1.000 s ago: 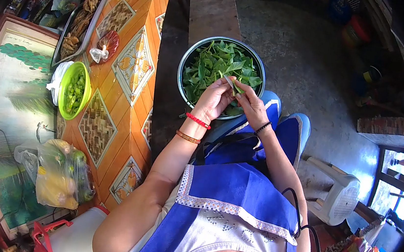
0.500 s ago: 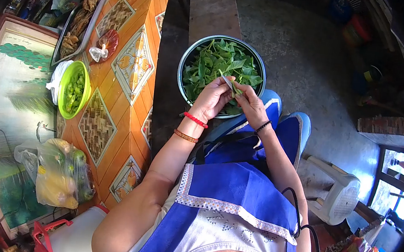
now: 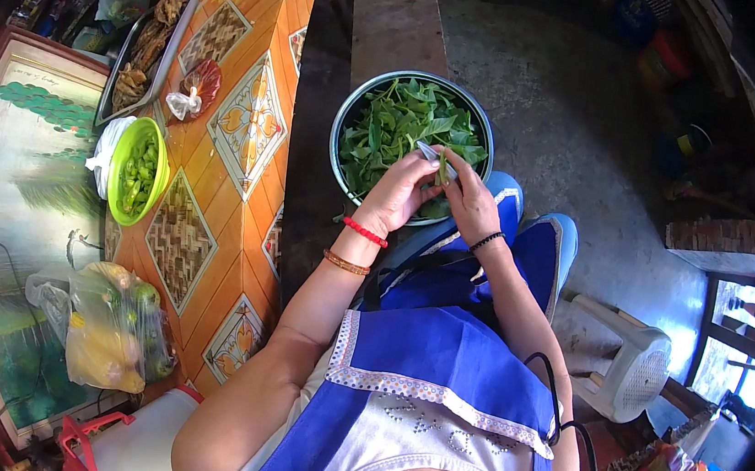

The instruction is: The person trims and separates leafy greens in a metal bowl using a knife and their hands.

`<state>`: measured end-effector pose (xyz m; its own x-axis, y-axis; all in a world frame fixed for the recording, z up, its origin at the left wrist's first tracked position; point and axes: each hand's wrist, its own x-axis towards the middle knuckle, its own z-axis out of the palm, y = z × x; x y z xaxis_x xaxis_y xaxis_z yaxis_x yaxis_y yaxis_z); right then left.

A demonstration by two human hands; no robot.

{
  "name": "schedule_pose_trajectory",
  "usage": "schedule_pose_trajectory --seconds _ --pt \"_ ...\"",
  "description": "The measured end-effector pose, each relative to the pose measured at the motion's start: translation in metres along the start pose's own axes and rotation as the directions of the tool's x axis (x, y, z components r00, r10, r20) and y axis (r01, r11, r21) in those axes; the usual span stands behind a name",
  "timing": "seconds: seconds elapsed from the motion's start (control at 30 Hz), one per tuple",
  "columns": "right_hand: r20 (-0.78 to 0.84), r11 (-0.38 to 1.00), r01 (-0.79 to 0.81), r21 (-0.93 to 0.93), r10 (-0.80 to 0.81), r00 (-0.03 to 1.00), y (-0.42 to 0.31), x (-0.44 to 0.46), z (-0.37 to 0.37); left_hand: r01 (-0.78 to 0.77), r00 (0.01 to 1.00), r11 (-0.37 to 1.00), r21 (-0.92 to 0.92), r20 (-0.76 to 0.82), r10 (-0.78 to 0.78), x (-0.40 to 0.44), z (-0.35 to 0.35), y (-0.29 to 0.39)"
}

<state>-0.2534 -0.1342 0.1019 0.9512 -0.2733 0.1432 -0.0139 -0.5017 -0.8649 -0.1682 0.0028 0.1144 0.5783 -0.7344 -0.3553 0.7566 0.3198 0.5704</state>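
A round metal-rimmed basin (image 3: 338, 154) full of green leaves (image 3: 398, 127) sits in front of my lap. Over its near edge, my left hand (image 3: 397, 193) is closed, fingertips pinching a green stem (image 3: 443, 171). My right hand (image 3: 474, 207) is closed against the same stem from the other side. Between the fingertips shows a small knife's pale blade (image 3: 427, 151), pointing up and left. Its handle is hidden, apparently within my right hand.
On the patterned table (image 3: 242, 212) at left stand a lime-green bowl (image 3: 163, 172) of cut green vegetables, a knotted bag (image 3: 201, 88), a tray (image 3: 164, 61) and a produce bag (image 3: 115, 327). A wooden bench (image 3: 400, 17) lies beyond the basin; a white plastic stool (image 3: 639, 373) is at right.
My hands stay together over the basin, with the fingers and blade slightly shifted. The blade sits a little further right. Another person's limb shows more at the top edge.
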Motion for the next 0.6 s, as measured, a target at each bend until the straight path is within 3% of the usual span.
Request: schedule_pose_trajectory --seconds 0.07,0.13,0.2,0.27,0.33,0.47,0.53,0.57,0.6 --pt "0.017 0.998 -0.005 -0.064 0.006 1.000 -0.002 -0.001 -0.002 -0.033 0.994 0.962 0.272 -0.090 0.060 -0.002 0.014 -0.001" --pt "0.024 0.996 0.035 -0.082 -0.033 0.999 -0.003 -0.001 -0.003 -0.074 0.990 0.948 0.308 -0.092 0.107 0.008 -0.003 -0.012" --pt "0.058 0.992 0.005 -0.130 0.003 0.998 -0.007 -0.002 -0.006 -0.064 0.981 0.839 0.540 -0.120 0.151 0.007 -0.005 -0.012" --pt "0.066 0.986 0.041 -0.163 -0.030 0.997 -0.006 -0.001 -0.007 -0.106 0.975 0.851 0.515 -0.113 0.190 0.006 -0.003 -0.008" --pt "0.082 0.978 0.074 -0.193 -0.060 0.995 -0.006 -0.001 -0.008 -0.031 0.986 0.815 0.578 -0.114 0.118 0.001 0.000 0.000" --pt "0.104 0.970 0.019 -0.241 0.006 0.995 -0.008 0.003 -0.009 -0.009 0.982 0.839 0.544 -0.155 0.111 -0.004 -0.003 0.009" --pt "0.149 0.954 -0.087 -0.286 0.134 0.980 -0.018 0.004 -0.013 -0.001 0.980 0.807 0.591 -0.159 0.118 -0.009 -0.001 0.015" --pt "0.070 0.955 0.015 -0.295 0.006 0.998 -0.006 0.003 -0.009 0.027 0.985 0.782 0.623 -0.149 0.085 -0.013 0.001 0.017" --pt "0.083 0.953 0.027 -0.300 -0.002 0.997 0.000 0.007 -0.011 0.056 0.989 0.752 0.657 -0.142 0.051 -0.016 0.002 0.018"
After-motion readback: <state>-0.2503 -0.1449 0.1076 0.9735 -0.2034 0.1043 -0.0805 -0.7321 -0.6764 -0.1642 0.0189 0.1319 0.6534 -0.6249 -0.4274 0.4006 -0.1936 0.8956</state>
